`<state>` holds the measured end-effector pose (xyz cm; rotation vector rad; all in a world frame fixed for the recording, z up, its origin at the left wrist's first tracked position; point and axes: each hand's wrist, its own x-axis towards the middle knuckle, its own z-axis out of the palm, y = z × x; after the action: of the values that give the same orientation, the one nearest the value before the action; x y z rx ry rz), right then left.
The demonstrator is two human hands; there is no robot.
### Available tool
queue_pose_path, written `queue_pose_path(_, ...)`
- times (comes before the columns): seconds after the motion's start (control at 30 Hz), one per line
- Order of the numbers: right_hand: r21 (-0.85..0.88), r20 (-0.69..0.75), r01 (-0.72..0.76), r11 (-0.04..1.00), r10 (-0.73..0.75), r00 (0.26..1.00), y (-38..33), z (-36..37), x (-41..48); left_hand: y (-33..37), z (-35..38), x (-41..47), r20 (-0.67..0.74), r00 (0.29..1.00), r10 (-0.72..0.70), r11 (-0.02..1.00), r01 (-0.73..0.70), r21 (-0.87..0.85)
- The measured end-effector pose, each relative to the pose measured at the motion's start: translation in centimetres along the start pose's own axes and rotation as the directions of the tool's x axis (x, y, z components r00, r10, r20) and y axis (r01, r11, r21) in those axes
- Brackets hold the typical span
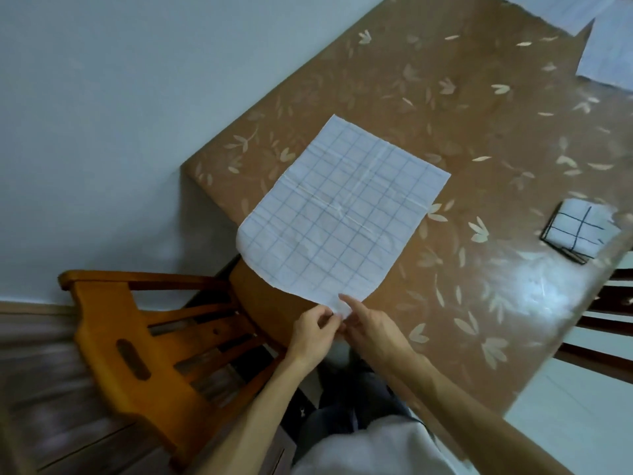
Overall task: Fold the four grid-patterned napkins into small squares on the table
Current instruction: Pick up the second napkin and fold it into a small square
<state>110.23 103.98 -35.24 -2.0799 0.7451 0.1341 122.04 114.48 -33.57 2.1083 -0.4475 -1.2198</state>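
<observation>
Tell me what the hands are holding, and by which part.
The left hand pinches the unfolded napkin by its near corner. The right hand touches the same corner; whether it grips cannot be told.

pale wall (102, 97) beyond the left hand (315, 332), orange wooden chair (137, 337) to its left, brown leaf-patterned desk (445, 108) ahead and right.

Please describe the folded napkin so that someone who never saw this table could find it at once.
Look at the brown table with the leaf pattern. Near its right edge, to the right of the big open napkin, lies the folded napkin. Unlike that one and the flat sheets at the far corner, it is a small thick square with bold dark lines.
</observation>
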Motion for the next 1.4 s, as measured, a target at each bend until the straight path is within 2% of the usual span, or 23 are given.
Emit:
queue_pose_path(0.1, 0.093, -0.08, -0.058, 0.994, 0.065, 0.995, -0.9, -2.5, -0.3, 2.8, 0.1, -1.3, 0.001, 0.995, 0.101, 0.993, -0.101, -0.064)
queue_pose_path(0.2, 0.239, -0.164, 0.003, 0.971, 0.037, 0.986, -1.3, -5.0, -0.8, 4.8, -0.8, -1.6, -0.037, 0.974, 0.221, 0.973, -0.223, -0.054)
queue_pose_path(0.33, 0.347, -0.303, 0.027, 0.937, 0.085, 0.949, -0.6, -7.5, -0.8, 6.3, -2.7, -0.7, -0.248, 0.873, 0.419, 0.894, -0.35, 0.279)
queue_pose_path(0.43, 0.366, -0.393, 0.102, 0.925, 0.055, 0.918, -0.7, -9.6, -0.3, 7.7, -4.7, 1.0, -0.259, 0.842, 0.473, 0.812, -0.303, 0.499)
queue_pose_path(0.5, 0.353, -0.451, 0.161, 0.922, 0.016, 0.892, -1.3, -11.3, -0.1, 8.4, -6.3, 2.6, -0.247, 0.853, 0.46, 0.794, -0.27, 0.545)
queue_pose_path(0.67, 0.237, -0.562, 0.288, 0.928, -0.111, 0.82, -3.9, -15.2, -0.7, 10.7, -10.1, 6.3, -0.202, 0.859, 0.471, 0.797, -0.316, 0.514)
queue_pose_path(0.8, 0.168, -0.628, 0.317, 0.933, -0.147, 0.765, -5.9, -18.0, -0.8, 14.0, -10.9, 6.3, -0.264, 0.814, 0.518, 0.809, -0.367, 0.459)
queue_pose_path(0.93, 0.101, -0.663, 0.369, 0.924, -0.214, 0.717, -8.9, -21.1, -0.2, 17.9, -11.5, 5.3, -0.204, 0.768, 0.608, 0.755, -0.48, 0.446)
queue_pose_path(1.0, 0.044, -0.674, 0.424, 0.905, -0.286, 0.681, -10.7, -22.9, 0.0, 20.1, -13.0, 5.3, -0.213, 0.763, 0.61, 0.777, -0.523, 0.35)
queue_pose_path(1.07, 0.025, -0.688, 0.468, 0.884, -0.324, 0.649, -12.4, -24.9, -0.1, 21.2, -14.7, 5.9, -0.22, 0.804, 0.552, 0.83, -0.503, 0.242)
queue_pose_path(1.1, 0.024, -0.696, 0.491, 0.871, -0.337, 0.633, -13.4, -25.8, -0.3, 21.4, -15.5, 5.7, -0.183, 0.841, 0.509, 0.857, -0.476, 0.196)
queue_pose_path(1.2, -0.013, -0.729, 0.56, 0.829, -0.391, 0.562, -16.2, -28.4, -0.8, 20.5, -15.5, 5.1, -0.01, 0.875, 0.484, 0.865, -0.477, 0.158)
queue_pose_path(1.23, -0.032, -0.735, 0.579, 0.815, -0.412, 0.539, -17.1, -29.1, -0.9, 20.0, -15.2, 4.7, -0.001, 0.858, 0.514, 0.856, -0.513, 0.062)
queue_pose_path(1.27, -0.057, -0.743, 0.592, 0.804, -0.43, 0.513, -18.0, -29.7, -1.1, 18.9, -14.9, 5.8, 0.059, 0.898, 0.436, 0.893, -0.424, -0.148)
queue_pose_path(1.3, -0.082, -0.754, 0.597, 0.798, -0.441, 0.487, -18.7, -30.3, -1.2, 18.3, -14.4, 7.4, 0.153, 0.865, 0.478, 0.878, -0.463, -0.123)
queue_pose_path(1.33, -0.111, -0.766, 0.595, 0.796, -0.45, 0.459, -19.3, -30.8, -1.2, 18.3, -13.8, 6.5, 0.113, 0.831, 0.545, 0.829, -0.554, 0.079)
queue_pose_path(1.37, -0.134, -0.777, 0.589, 0.797, -0.453, 0.436, -19.7, -31.3, -1.1, 18.7, -13.5, 6.3, 0.026, 0.837, 0.546, 0.825, -0.543, 0.154)
queue_pose_path(1.4, -0.159, -0.787, 0.572, 0.805, -0.453, 0.418, -20.0, -31.7, -1.0, 20.3, -13.6, 5.6, 0.067, 0.886, 0.458, 0.887, -0.461, 0.025)
